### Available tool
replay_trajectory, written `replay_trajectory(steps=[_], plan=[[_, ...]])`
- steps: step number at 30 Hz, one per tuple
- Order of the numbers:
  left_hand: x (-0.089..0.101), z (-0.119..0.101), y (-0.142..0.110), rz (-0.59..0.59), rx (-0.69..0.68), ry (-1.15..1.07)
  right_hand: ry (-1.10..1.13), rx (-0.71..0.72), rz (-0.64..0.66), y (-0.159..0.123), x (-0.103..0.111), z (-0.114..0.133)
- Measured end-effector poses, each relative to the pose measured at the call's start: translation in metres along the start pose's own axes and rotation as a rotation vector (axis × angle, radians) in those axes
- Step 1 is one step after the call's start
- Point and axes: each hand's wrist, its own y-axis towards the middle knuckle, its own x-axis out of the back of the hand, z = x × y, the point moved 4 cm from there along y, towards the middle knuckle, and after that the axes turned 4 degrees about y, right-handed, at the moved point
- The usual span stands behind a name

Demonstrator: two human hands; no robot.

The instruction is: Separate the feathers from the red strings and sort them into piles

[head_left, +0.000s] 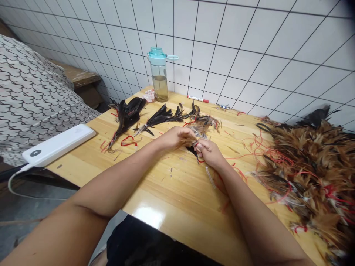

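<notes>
Over the middle of the wooden table my two hands meet. My left hand is closed around brown feathers, its fingers partly hidden. My right hand pinches the quill end of the same feathers, thumb pressed to the fingers. Just beyond the hands lies a loose heap of brown and dark feathers with red string. Bundles of black feathers rest to the left, and more black feathers lie between them and my hands.
A large pile of brown feathers covers the right side, with tangled red string beside it. A water bottle and a red-capped marker stand and lie near the tiled wall. A white power bank sits at the left edge, cable attached.
</notes>
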Motion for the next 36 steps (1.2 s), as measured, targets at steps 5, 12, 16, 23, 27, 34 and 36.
replay_trajectory(steps=[5,12,16,23,27,34,36], plan=[[-0.008,-0.004,0.000,-0.189,0.019,0.020,0.571,-0.143,-0.136,-0.001,0.001,-0.008],[-0.019,-0.026,-0.008,-0.363,-0.310,0.514,0.954,-0.276,-0.238,-0.001,0.002,-0.016],[-0.019,-0.033,-0.010,-0.356,-0.418,0.521,1.068,-0.307,-0.185,0.000,0.002,-0.020],[-0.022,-0.031,-0.009,-0.239,-0.241,0.044,1.118,-0.352,-0.095,0.000,-0.005,-0.024],[-0.025,-0.022,-0.006,-0.186,-0.045,-0.392,1.137,-0.357,-0.027,-0.001,-0.008,-0.018],[-0.021,-0.009,-0.003,-0.203,0.022,-0.559,1.174,-0.375,0.025,-0.004,-0.008,-0.015],[-0.022,-0.008,-0.003,-0.168,0.022,-0.561,1.188,-0.383,0.024,-0.005,-0.008,-0.016]])
